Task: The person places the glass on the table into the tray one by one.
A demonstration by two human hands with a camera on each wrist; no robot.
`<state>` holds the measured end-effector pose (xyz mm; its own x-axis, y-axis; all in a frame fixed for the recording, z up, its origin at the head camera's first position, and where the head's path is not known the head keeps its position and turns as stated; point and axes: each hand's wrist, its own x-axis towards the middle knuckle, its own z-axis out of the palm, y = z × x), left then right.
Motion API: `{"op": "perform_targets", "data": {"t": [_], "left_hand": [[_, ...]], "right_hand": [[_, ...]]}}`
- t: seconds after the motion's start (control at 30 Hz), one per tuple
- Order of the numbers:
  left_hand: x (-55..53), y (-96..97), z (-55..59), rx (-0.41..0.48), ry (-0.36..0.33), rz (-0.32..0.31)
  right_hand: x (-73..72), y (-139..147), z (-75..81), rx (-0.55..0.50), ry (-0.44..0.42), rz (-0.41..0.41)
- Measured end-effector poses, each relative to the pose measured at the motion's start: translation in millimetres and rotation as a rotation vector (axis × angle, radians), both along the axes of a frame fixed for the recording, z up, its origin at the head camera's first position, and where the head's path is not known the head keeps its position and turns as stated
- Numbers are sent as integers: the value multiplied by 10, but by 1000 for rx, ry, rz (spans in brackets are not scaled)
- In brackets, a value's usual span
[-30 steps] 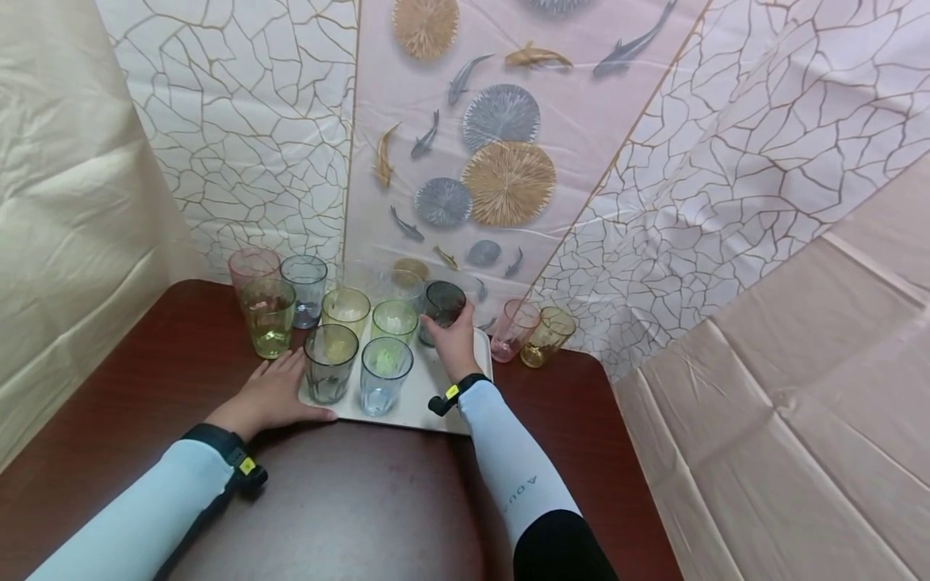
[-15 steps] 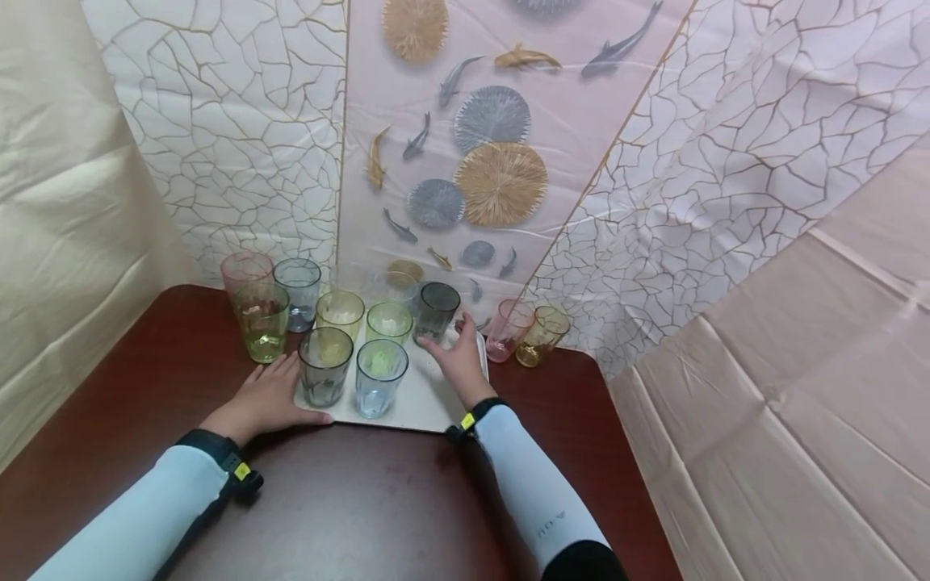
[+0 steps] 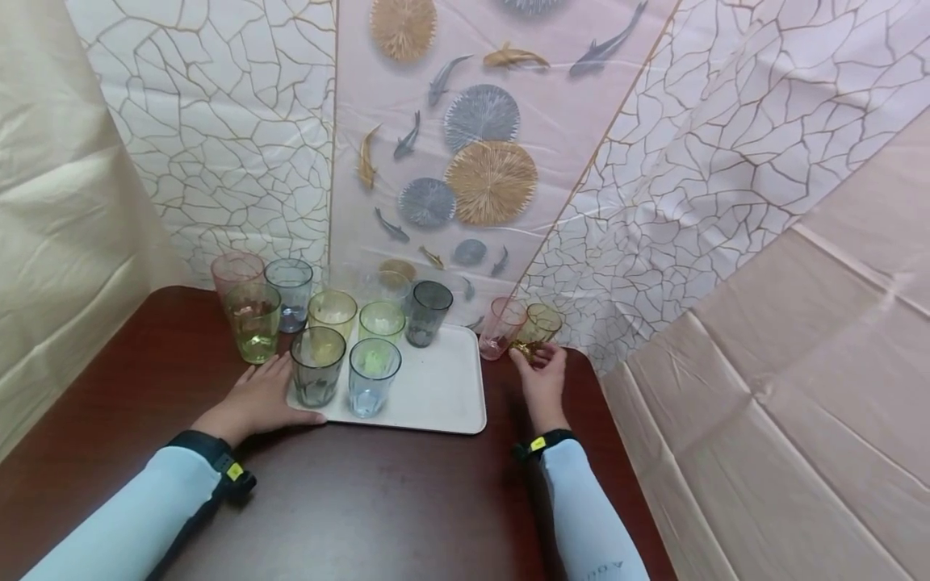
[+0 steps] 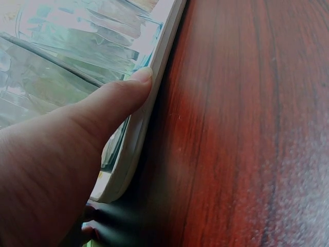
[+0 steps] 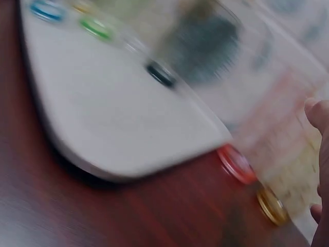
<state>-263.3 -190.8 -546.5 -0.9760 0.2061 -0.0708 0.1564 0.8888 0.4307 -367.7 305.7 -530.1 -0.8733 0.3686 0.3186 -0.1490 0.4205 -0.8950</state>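
My left hand (image 3: 254,403) rests at the near left corner of a white tray (image 3: 443,395). Its thumb (image 4: 123,95) lies along the tray's front rim, while straight fingers reach along the left side. Close to that hand stand a grey glass (image 3: 317,375) and a light blue glass (image 3: 373,379) on the tray. My right hand (image 3: 545,383) is at an amber glass (image 3: 541,323) on the table, fingers spread at its lower part. The blurred right wrist view shows the amber glass (image 5: 271,206) beside the thumb, without a clear grip. A pink glass (image 3: 501,327) stands just left of it.
Farther back on the tray are a yellow glass (image 3: 332,311), a green glass (image 3: 381,320), a dark grey glass (image 3: 429,315) and a clear glass (image 3: 390,286). Left of the tray stand a tall green glass (image 3: 254,323), a pink glass (image 3: 236,270) and a blue glass (image 3: 289,294).
My right hand has let go of the dark grey glass, which stays on the tray, and has moved right to the amber glass. The left hand keeps its place at the tray corner.
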Motion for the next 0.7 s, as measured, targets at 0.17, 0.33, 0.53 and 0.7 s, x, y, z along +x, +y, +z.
{"op": "perform_targets", "data": {"t": [0.17, 0.33, 0.53, 0.7], "left_hand": [[-1, -12, -1, -3, 8, -1], [-11, -19, -11, -2, 13, 0], [1, -23, 13, -8, 19, -6], [13, -22, 31, 7, 21, -6]], "right_hand": [[-268, 310, -8, -1, -81, -73], [-494, 459, 2, -29, -181, 73], [-582, 529, 40, -51, -258, 160], [-604, 541, 77, -47, -256, 188]]}}
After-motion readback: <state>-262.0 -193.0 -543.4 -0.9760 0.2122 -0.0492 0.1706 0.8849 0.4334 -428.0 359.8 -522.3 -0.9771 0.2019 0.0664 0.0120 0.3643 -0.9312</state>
